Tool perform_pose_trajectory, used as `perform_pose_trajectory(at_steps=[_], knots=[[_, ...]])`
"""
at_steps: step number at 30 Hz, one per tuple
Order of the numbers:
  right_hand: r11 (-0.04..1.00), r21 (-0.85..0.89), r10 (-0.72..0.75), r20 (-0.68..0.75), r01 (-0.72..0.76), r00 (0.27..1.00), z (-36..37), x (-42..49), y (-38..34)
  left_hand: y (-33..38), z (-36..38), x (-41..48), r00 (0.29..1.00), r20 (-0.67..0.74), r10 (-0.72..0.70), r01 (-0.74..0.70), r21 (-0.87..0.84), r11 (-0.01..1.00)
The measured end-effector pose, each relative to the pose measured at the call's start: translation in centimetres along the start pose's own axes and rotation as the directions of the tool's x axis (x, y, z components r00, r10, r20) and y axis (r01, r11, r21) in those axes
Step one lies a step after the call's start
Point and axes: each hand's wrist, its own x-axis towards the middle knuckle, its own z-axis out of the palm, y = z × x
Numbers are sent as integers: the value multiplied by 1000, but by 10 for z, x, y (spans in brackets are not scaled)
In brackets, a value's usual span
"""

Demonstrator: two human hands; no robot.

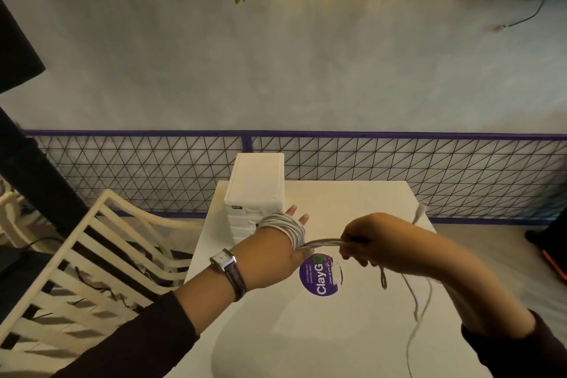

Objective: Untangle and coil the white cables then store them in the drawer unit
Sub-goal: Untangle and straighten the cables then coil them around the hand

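A white cable (283, 225) is wound in several turns around my left hand (276, 250), whose fingers point straight toward the white drawer unit (256, 190) at the table's far side. My right hand (365, 244) pinches the cable's free strand and holds it taut just right of the coil. Loose white cable (418, 301) trails from under my right forearm down over the table toward its near right edge. A white plug end (419, 211) shows behind my right wrist. The unit's drawers look closed.
The white table (306, 341) carries a round purple sticker (320, 276) under my hands. A cream slatted chair (92, 261) stands at the left. A purple-framed mesh fence (368, 159) runs behind the table.
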Motion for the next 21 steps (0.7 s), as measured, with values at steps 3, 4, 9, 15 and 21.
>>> perform_pose_trajectory(at_steps=[3, 4, 9, 15, 21], knots=[[986, 93, -137, -5, 137, 991, -13, 0, 14, -3, -8, -14, 965, 261, -5, 112, -397, 911], [971, 141, -190, -36, 193, 981, -16, 2, 19, -4, -11, -18, 928, 365, 82, 128, -516, 847], [783, 488, -310, -229, 385, 923, -11, 25, 36, -1, -16, -30, 733, 436, 522, 149, -852, 502], [474, 812, -355, -178, 341, 918, 21, 47, 50, -1, -10, -35, 767, 203, 608, 200, -977, 74], [206, 972, -435, -11, 112, 900, 32, 56, 70, -8, -22, -41, 752, -67, 656, 161, -946, -281]])
